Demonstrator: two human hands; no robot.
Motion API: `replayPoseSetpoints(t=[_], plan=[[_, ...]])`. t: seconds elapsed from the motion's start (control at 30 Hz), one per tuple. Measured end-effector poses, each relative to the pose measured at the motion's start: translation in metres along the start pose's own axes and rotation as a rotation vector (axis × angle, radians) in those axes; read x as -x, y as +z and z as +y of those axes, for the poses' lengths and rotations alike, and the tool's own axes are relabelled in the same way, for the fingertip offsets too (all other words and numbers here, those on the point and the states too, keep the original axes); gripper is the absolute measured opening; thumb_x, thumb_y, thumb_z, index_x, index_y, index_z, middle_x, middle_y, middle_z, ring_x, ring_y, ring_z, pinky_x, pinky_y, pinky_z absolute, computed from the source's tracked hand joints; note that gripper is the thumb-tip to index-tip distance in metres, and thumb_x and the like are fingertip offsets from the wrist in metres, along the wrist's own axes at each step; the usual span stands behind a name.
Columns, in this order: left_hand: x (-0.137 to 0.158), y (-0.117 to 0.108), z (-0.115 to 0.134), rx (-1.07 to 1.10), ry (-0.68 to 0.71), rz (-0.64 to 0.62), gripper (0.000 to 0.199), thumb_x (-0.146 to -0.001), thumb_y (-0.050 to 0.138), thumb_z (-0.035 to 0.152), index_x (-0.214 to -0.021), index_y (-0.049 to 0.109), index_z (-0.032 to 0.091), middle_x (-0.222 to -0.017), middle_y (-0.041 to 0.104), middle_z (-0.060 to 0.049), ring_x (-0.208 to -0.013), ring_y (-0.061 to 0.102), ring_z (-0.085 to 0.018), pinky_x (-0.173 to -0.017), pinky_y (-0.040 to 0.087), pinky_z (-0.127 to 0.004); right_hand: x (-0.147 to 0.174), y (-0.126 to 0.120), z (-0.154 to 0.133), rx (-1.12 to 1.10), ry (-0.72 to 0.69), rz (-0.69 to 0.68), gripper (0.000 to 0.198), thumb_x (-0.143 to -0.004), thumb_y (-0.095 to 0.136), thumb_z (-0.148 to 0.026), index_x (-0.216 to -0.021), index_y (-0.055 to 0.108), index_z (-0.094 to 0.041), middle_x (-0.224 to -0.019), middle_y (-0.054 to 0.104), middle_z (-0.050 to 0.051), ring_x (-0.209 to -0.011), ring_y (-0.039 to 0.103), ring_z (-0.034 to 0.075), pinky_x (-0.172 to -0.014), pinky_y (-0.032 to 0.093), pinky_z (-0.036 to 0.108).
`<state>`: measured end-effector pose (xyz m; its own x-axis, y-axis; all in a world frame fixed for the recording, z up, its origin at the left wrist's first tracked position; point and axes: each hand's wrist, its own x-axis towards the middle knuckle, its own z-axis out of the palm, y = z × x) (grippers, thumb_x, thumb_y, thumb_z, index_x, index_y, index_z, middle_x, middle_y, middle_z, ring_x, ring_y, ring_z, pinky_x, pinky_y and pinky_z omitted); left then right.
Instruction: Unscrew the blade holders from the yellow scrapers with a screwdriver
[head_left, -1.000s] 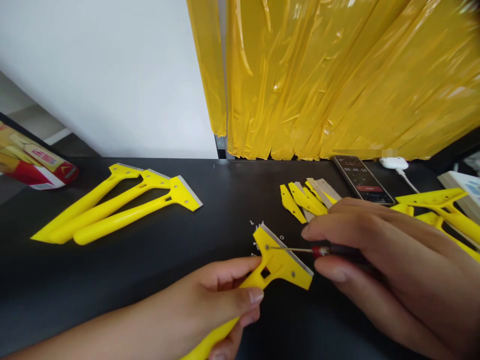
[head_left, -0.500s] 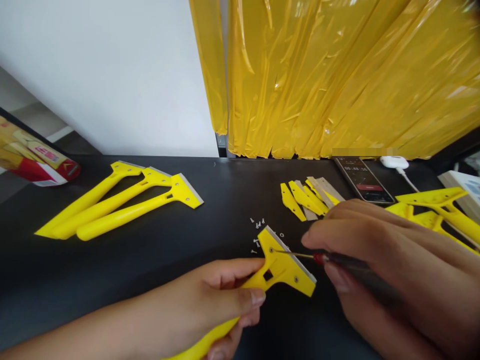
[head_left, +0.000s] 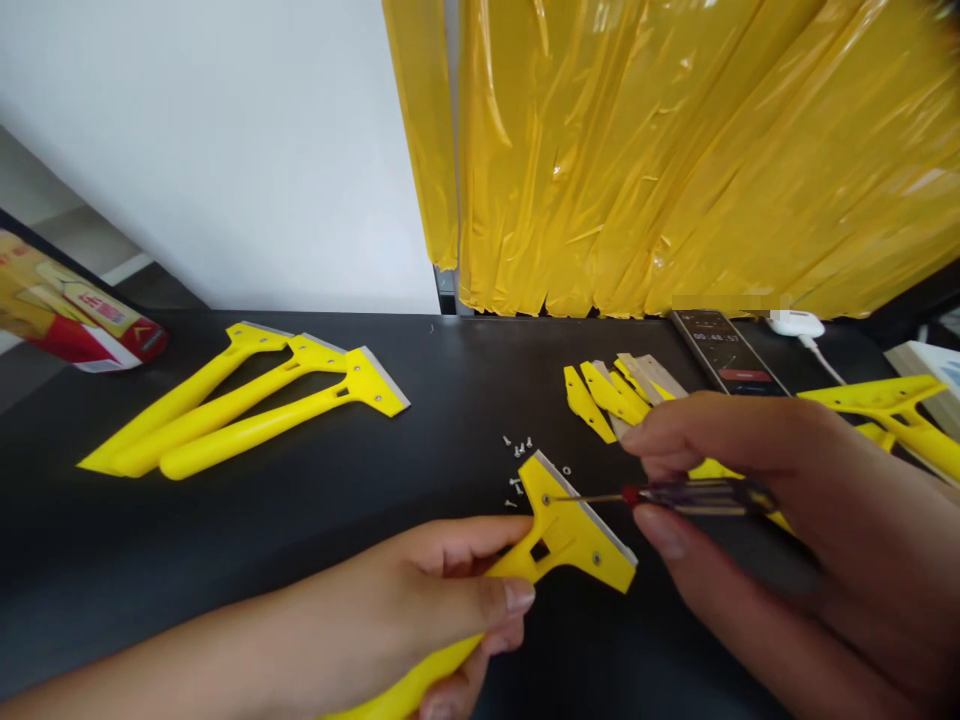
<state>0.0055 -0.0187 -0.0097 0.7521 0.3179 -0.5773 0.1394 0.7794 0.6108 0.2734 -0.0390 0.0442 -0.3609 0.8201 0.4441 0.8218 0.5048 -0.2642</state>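
Observation:
My left hand (head_left: 450, 590) is closed around the handle of a yellow scraper (head_left: 577, 545), its head turned up with a metal blade along the far edge. Two screws show in that head. My right hand (head_left: 810, 520) holds a small screwdriver (head_left: 690, 496) with a red collar and a dark, see-through handle. The screwdriver's tip meets the upper screw (head_left: 546, 499). Just behind the scraper head lie several small loose screws (head_left: 517, 450) and a nut (head_left: 566, 470).
Three scrapers with blades (head_left: 285, 415) lie fanned on the black table (head_left: 247, 540) at left. Right of centre are yellow plates (head_left: 589, 403) and blades. Farther right: a phone (head_left: 727, 350), a white charger (head_left: 796, 324) and more scraper bodies (head_left: 885, 395). A snack packet (head_left: 90, 320) stands far left.
My right hand has changed its hold on the screwdriver: the fingers have opened out and more of the handle shows. The tip stays at the upper screw, and my left hand keeps its grip.

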Motion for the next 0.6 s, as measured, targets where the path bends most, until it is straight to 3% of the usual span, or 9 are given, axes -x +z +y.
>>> replayPoseSetpoints(t=[0.07,0.23,0.37,0.5,0.6], plan=[[0.0,0.0,0.0,-0.009,0.005,-0.005,0.018,-0.104,0.066,0.038,-0.114,0.06,0.024,-0.09,0.054,0.004,-0.049,0.047,-0.002,-0.042,0.046,-0.011,-0.002,-0.001,0.0,0.039,-0.026,-0.007,0.03,-0.099,0.063,-0.033,-0.129,0.06,-0.032,-0.105,0.079,0.001,-0.082,0.077,0.023,-0.066,0.057,0.033],[0.001,0.001,0.002,-0.01,0.003,0.01,0.02,-0.104,0.067,0.039,-0.116,0.059,0.024,-0.09,0.053,0.004,-0.048,0.045,-0.001,-0.043,0.045,-0.012,-0.009,-0.001,0.002,-0.043,-0.199,-0.009,0.031,-0.093,0.059,-0.015,-0.122,0.059,-0.026,-0.102,0.079,0.002,-0.086,0.077,0.024,-0.088,0.06,0.039],[0.002,0.001,0.004,-0.02,0.008,-0.008,0.02,-0.103,0.068,0.039,-0.112,0.058,0.024,-0.093,0.055,0.003,-0.05,0.046,-0.002,-0.044,0.045,-0.012,-0.012,-0.004,0.001,-0.055,-0.215,-0.027,0.025,-0.096,0.06,-0.017,-0.119,0.061,-0.027,-0.097,0.079,0.001,-0.076,0.075,0.021,-0.072,0.058,0.035],[0.001,0.001,0.003,-0.013,-0.001,0.015,0.023,-0.103,0.069,0.04,-0.117,0.06,0.025,-0.091,0.053,0.004,-0.049,0.045,-0.001,-0.042,0.042,-0.012,-0.011,-0.005,-0.001,-0.068,-0.183,-0.017,0.029,-0.092,0.06,-0.012,-0.117,0.059,-0.026,-0.089,0.075,0.0,-0.069,0.072,0.02,-0.07,0.058,0.035],[0.001,0.002,0.003,-0.005,0.001,0.022,0.023,-0.102,0.07,0.04,-0.115,0.059,0.024,-0.09,0.053,0.004,-0.048,0.045,-0.001,-0.042,0.041,-0.012,-0.009,-0.004,0.0,-0.065,-0.167,-0.043,0.031,-0.09,0.063,-0.014,-0.117,0.061,-0.028,-0.086,0.075,-0.001,-0.064,0.069,0.018,-0.06,0.054,0.032]])
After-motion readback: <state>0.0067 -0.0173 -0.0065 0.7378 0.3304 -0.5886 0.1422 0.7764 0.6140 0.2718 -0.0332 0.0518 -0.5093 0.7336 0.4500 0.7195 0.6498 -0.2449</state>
